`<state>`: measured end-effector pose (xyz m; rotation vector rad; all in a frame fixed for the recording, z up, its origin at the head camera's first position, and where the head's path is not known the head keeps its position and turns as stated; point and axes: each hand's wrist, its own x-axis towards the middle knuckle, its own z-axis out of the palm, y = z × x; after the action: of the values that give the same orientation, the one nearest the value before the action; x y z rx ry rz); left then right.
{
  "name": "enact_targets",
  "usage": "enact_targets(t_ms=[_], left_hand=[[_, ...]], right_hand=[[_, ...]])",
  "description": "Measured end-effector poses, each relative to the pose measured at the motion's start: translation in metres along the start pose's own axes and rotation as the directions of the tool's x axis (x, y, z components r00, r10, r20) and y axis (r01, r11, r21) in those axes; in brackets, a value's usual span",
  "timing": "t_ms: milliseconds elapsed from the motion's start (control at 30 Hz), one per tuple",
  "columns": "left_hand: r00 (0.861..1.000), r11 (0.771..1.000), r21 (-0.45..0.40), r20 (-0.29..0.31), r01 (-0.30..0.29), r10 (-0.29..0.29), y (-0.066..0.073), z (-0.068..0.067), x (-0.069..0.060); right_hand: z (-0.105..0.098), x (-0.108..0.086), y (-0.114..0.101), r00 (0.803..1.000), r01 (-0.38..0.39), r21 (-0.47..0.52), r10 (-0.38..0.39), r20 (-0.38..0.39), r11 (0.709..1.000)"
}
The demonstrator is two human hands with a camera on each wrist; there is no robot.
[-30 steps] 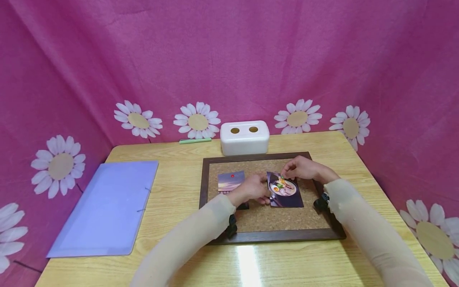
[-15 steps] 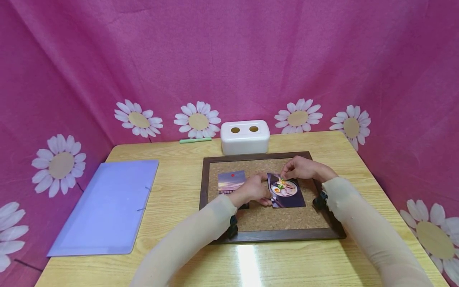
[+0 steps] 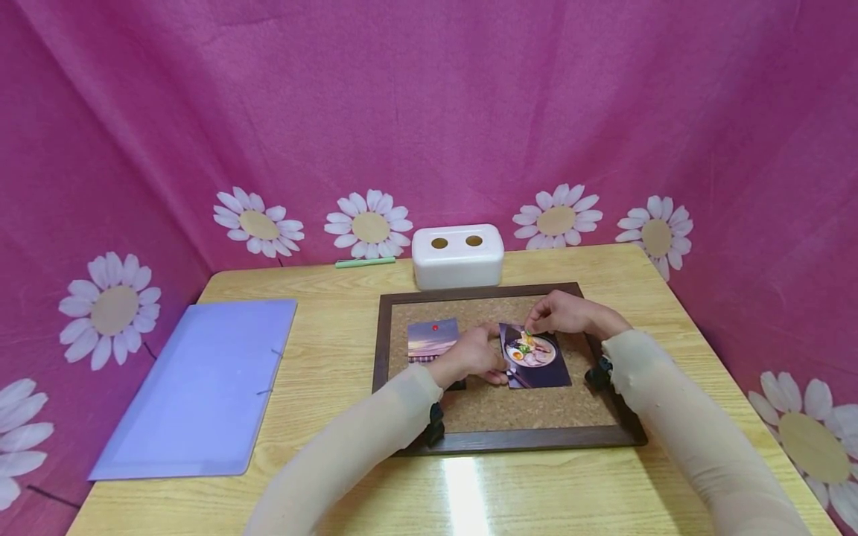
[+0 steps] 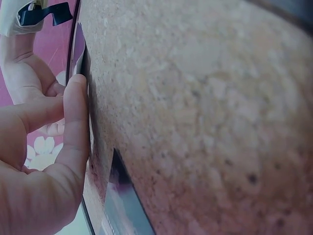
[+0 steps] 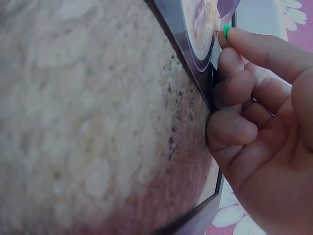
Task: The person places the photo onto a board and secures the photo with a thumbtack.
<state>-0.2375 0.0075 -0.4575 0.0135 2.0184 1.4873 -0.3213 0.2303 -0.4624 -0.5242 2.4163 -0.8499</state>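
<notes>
A photo of a bowl of ramen (image 3: 546,374) lies on a cork board (image 3: 516,413) with a dark wooden frame. My right hand (image 3: 566,313) pinches a green push pin (image 5: 226,32) between thumb and fingers, over the photo's upper part. Its needle points at the photo; whether it has entered is hard to tell. My left hand (image 3: 473,351) touches the photo's left edge with extended fingers spread along it. Under the left wrist, a sunset photo (image 3: 427,341) bears a red push pin (image 3: 435,327) near its top; its lower part is mostly hidden.
Behind the board stands a white box (image 3: 458,268) with two round holes. A green pen (image 3: 365,263) lies left of it at the table's back edge. A lilac folder (image 3: 201,387) lies on the left of the table. A pink floral curtain (image 3: 402,112) surrounds the table.
The ramen photo has shifted very slightly to the right since a second ago. Both hands keep nearly the same places, and the last half second shows no visible change.
</notes>
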Motion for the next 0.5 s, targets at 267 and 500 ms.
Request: enact_targets(t_ms=[267,500], left_hand=[[0.999,0.999,-0.033,-0.020,-0.031,0.030,-0.0035,0.0025,0.0010],[1.000,0.999,-0.025,-0.012,-0.028,0.027,-0.0034,0.0017,0.0016]], right_hand=[[0.0008,0.0006,-0.0012,0.999,0.032,-0.003,-0.032,0.010,0.999],[0.0015,0.0002,-0.0050,0.999,0.040,-0.013,-0.040,0.001,0.999]])
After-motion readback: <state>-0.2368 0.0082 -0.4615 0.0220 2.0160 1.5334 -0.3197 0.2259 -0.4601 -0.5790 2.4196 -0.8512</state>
